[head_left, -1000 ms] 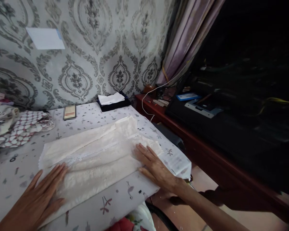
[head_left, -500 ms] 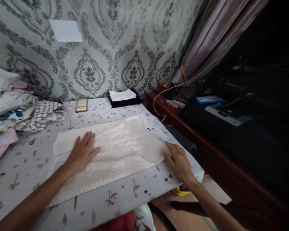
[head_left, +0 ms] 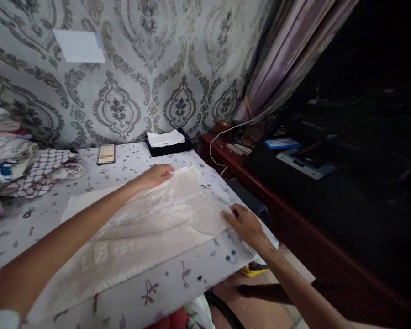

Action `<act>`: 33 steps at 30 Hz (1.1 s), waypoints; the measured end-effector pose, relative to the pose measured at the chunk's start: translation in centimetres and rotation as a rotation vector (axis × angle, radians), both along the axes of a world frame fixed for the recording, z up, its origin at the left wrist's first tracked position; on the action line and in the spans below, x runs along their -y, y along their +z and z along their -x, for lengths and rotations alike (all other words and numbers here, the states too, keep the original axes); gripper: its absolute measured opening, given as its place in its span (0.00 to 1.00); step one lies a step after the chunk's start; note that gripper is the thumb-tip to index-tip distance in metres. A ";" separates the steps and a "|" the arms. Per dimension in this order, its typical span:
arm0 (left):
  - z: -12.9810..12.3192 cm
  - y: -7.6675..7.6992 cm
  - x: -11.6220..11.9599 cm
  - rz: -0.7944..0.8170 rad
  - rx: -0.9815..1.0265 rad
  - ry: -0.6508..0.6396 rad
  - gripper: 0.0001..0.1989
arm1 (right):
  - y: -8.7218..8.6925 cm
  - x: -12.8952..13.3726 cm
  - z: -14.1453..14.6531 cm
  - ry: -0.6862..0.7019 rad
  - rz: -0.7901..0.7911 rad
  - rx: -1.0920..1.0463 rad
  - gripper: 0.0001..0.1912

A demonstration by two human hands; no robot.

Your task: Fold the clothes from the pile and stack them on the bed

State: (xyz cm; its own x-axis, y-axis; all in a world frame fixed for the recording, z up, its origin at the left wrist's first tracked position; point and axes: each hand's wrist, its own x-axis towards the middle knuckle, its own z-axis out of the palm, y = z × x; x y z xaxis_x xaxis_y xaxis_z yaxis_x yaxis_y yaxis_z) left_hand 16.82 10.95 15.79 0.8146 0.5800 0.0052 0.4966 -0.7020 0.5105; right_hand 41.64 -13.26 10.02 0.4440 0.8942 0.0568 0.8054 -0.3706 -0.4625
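A thin cream garment (head_left: 171, 219) lies spread on the patterned bed sheet (head_left: 171, 278), with a pale lacy seam across its middle and soft creases. Its exact kind I cannot make out. My left hand (head_left: 157, 176) reaches across it, fingers closed on its far edge near the upper right end. At the garment's right corner, my right hand (head_left: 245, 226) pinches the cloth between thumb and fingers. My left forearm covers part of the garment's left half.
Crumpled clothes (head_left: 44, 171) are heaped at the left. Toward the wall lie a small card-like item (head_left: 106, 154) and a dark box (head_left: 169, 148) with white paper (head_left: 166, 138) on top. A reddish-brown wooden cabinet (head_left: 294, 219) borders the right side, with a white cable (head_left: 217, 137) hanging over it.
My left hand has moved from lying flat on the garment to gripping its far edge, farther right. My right hand stays at the right corner, its fingers now closed. The view has shifted slightly.
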 end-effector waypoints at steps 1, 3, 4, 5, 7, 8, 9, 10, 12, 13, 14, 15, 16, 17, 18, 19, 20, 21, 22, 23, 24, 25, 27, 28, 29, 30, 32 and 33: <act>-2.8 0.3 -0.9 -0.014 -0.016 -0.020 0.21 | 0.1 0.0 0.0 0.010 -0.016 -0.023 0.15; -7.8 0.3 -2.0 -0.045 -0.013 -0.036 0.20 | 0.0 -0.1 -0.1 0.021 -0.073 -0.077 0.15; -9.8 0.1 -2.3 -0.057 -0.016 -0.042 0.20 | 0.0 -0.2 -0.1 0.021 -0.105 -0.111 0.15; -11.6 -0.1 -2.4 -0.064 -0.021 -0.048 0.21 | -0.1 -0.2 -0.2 0.016 -0.138 -0.152 0.15; -14.1 -0.6 -2.4 -0.069 -0.052 -0.052 0.21 | -0.2 -0.3 -0.1 -0.001 -0.201 -0.255 0.16; -14.9 -0.8 -2.4 -0.069 -0.073 -0.049 0.19 | -0.1 -0.3 0.1 -0.007 -0.230 -0.317 0.16; -15.4 -0.9 -2.3 -0.070 -0.093 -0.043 0.17 | 0.0 -0.3 0.3 -0.012 -0.257 -0.381 0.16; -15.6 -0.9 -2.3 -0.073 -0.107 -0.034 0.14 | 0.2 -0.3 0.5 -0.015 -0.284 -0.445 0.16; -15.6 -0.5 -2.3 -0.084 -0.111 -0.015 0.11 | 0.9 -0.1 1.3 -0.021 -0.337 -0.555 0.15; -15.2 -0.2 -2.4 -0.088 -0.102 -0.006 0.10 | 1.4 -0.1 1.7 -0.022 -0.362 -0.595 0.15; -14.7 0.3 -2.6 -0.088 -0.092 0.001 0.10 | 1.9 0.0 2.2 -0.022 -0.389 -0.620 0.15; -14.0 0.9 -2.8 -0.086 -0.084 0.005 0.11 | 2.5 0.1 2.7 -0.018 -0.414 -0.629 0.15; -13.1 1.5 -3.0 -0.069 -0.069 0.008 0.11 | 3.1 0.2 3.3 -0.008 -0.437 -0.622 0.14; -12.0 2.1 -3.2 -0.028 -0.040 0.010 0.11 | 3.6 0.3 3.9 0.008 -0.457 -0.602 0.14; -10.8 2.6 -3.4 0.037 0.006 0.012 0.10 | 4.2 0.4 4.7 0.032 -0.472 -0.571 0.14; -9.4 3.1 -3.6 0.120 0.068 0.016 0.09 | 4.6 0.5 5.6 0.063 -0.482 -0.531 0.13; -7.8 3.5 -3.8 0.213 0.141 0.019 0.07 | 5.0 0.6 6.5 0.104 -0.491 -0.485 0.12; -6.2 3.8 -3.9 0.306 0.218 0.026 0.05 | 5.2 0.7 7.6 0.153 -0.497 -0.435 0.10; -4.5 4.0 -3.9 0.390 0.289 0.038 0.05 | 5.3 0.8 8.7 0.210 -0.504 -0.385 0.09; -2.7 4.0 -3.9 0.455 0.346 0.057 0.05 | 5.2 0.8 9.9 0.272 -0.508 -0.340 0.07; -1.0 3.9 -3.9 0.513 0.395 0.086 0.06 | 5.0 0.7 11.1 0.339 -0.511 -0.301 0.06; 0.7 3.7 -3.8 0.570 0.433 0.122 0.07 | 4.7 0.6 12.3 0.406 -0.510 -0.268 0.05; 3.7 2.9 -3.6 0.681 0.477 0.216 0.11 | 3.7 0.2 14.5 0.514 -0.490 -0.201 0.05; 4.9 2.4 -3.4 0.733 0.488 0.266 0.13 | 3.2 0.0 15.4 0.551 -0.477 -0.159 0.06; 5.9 1.8 -3.3 0.779 0.496 0.316 0.15 | 2.7 -0.3 16.1 0.578 -0.458 -0.112 0.08; 6.7 1.2 -3.2 0.813 0.502 0.360 0.17 | 2.2 -0.5 16.6 0.598 -0.437 -0.061 0.09; 7.5 -0.3 -3.1 0.812 0.506 0.423 0.19 | 1.5 -0.7 17.2 0.625 -0.386 0.040 0.09; 7.6 -1.0 -3.1 0.769 0.495 0.438 0.18 | 1.2 -0.8 17.3 0.637 -0.357 0.086 0.10</act>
State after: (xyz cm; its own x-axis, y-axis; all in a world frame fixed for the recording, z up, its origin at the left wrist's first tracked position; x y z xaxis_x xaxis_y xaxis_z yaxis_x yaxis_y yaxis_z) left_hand 9.26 14.02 14.82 0.5368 0.8155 -0.2163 0.2413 0.0972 0.9656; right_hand 24.32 -12.45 11.26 -0.1749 0.8978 0.4043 0.8529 0.3433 -0.3934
